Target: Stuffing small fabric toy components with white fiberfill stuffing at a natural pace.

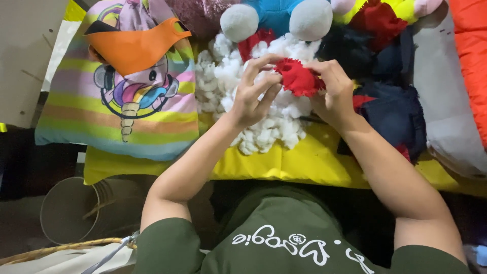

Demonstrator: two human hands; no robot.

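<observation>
Green shirt nearest; both hands up over white stuffing (264, 101).
Red piece (300, 78) pinched between left hand (253, 96) and right hand (332, 94), equally near, fingers closed on it.

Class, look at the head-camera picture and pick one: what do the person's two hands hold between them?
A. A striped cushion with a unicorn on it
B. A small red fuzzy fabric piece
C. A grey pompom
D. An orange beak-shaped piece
B: the left hand and right hand both pinch the small red fuzzy fabric piece above the pile of white stuffing; the striped cushion lies untouched to the left.
</observation>
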